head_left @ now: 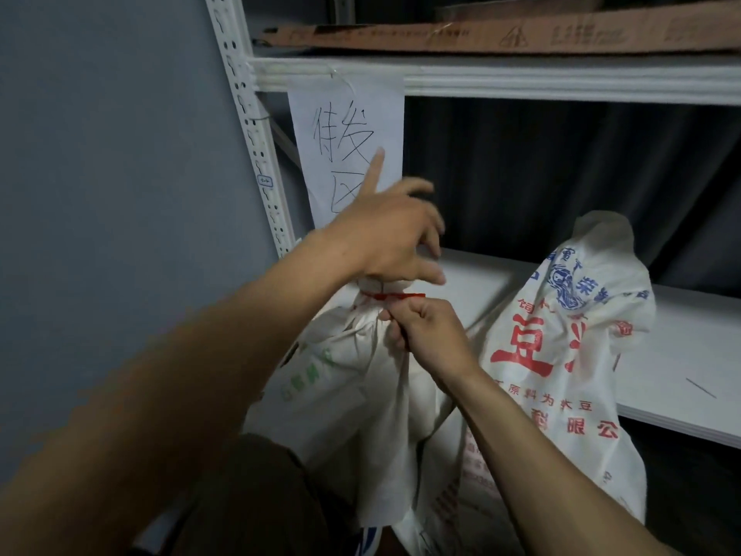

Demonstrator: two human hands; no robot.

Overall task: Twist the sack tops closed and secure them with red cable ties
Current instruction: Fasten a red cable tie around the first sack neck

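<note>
Pinching the thin red plastic cable tie [395, 296] between curled fingers, the right hand [425, 331] sits just below the bunched neck of the white woven sack with green print [361, 379]. The sack leans at the front left corner of the white shelf board [681, 355]. The left hand [393, 230] covers the sack top with its index finger raised and its fingers spread; whether it grips cannot be told. A white sack printed red and blue [561, 355] stands beside the first.

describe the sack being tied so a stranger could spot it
Find the white metal shelf with a handwritten paper sign hanging from it. Just below the sign is the sack, between the left hand and right hand. Unlike the red-and-blue printed sack beside it, it has faint green print and a red cable tie round its neck.
</note>
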